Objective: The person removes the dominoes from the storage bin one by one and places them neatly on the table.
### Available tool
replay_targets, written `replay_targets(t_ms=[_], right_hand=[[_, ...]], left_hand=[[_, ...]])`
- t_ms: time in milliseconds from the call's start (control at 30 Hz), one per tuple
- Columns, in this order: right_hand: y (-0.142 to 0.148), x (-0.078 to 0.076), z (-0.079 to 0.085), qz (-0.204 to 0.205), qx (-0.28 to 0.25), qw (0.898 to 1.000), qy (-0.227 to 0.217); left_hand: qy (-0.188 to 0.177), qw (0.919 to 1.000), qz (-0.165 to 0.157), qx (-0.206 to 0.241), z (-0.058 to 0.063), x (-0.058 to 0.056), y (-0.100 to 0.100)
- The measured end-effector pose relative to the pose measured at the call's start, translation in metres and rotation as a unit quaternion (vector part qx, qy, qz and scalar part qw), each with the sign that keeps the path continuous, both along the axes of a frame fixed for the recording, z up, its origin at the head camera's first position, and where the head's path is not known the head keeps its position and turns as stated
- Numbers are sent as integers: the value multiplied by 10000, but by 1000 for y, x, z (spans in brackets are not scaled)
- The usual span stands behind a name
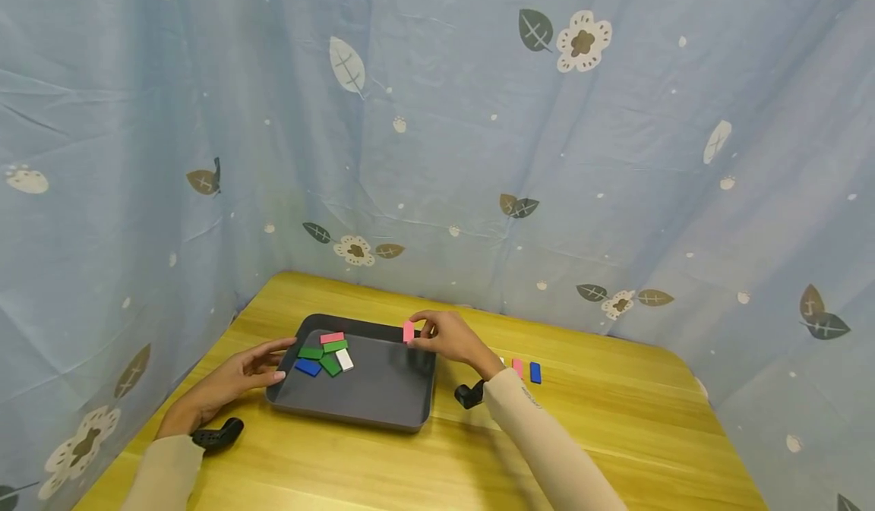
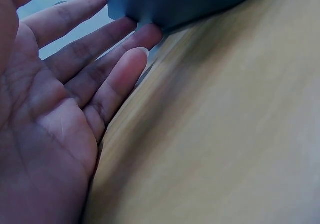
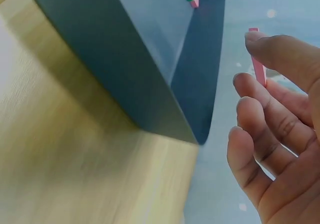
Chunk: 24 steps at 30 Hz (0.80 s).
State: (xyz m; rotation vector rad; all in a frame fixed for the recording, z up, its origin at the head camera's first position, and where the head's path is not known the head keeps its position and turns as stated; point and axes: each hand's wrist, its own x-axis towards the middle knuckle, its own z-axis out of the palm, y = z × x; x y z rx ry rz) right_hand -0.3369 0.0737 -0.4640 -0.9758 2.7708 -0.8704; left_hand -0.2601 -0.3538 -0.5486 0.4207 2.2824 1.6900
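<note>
Between thumb and fingers, my right hand [image 1: 447, 336] pinches a small pink domino-like block [image 1: 408, 332], held upright over the far right corner of a dark grey tray [image 1: 383, 389]. The right wrist view shows this pink block [image 3: 258, 70] edge-on, off the tray's rim. My left hand [image 1: 232, 380] is at the tray's left side, fingers extended, fingertips at the wall. In the left part of the tray lies a cluster of blocks: a pink block [image 1: 333, 338], several green ones [image 1: 330, 364], a white block [image 1: 344, 360] and a blue block [image 1: 308, 367].
Right of the tray on the wooden table [image 1: 601, 420] lie another pink block [image 1: 517, 367], a blue block [image 1: 535, 373] and a white one mostly hidden behind my right wrist. Black wrist-worn devices [image 1: 219, 435] stick out below both hands. A patterned blue curtain [image 1: 451, 154] surrounds the table.
</note>
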Motion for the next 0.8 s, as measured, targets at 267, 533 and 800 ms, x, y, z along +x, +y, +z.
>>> replay_targets(t_ms=[267, 533, 800], right_hand=[[30, 6, 6, -108, -274, 9995, -122], [64, 13, 12, -291, -360, 9989, 9], [102, 21, 12, -587, -346, 9977, 43]], left_hand=[[-50, 10000, 37, -11, 0, 1, 0], [-22, 10000, -9, -29, 1, 1, 1], [1, 10000, -40, -18, 3, 2, 2]])
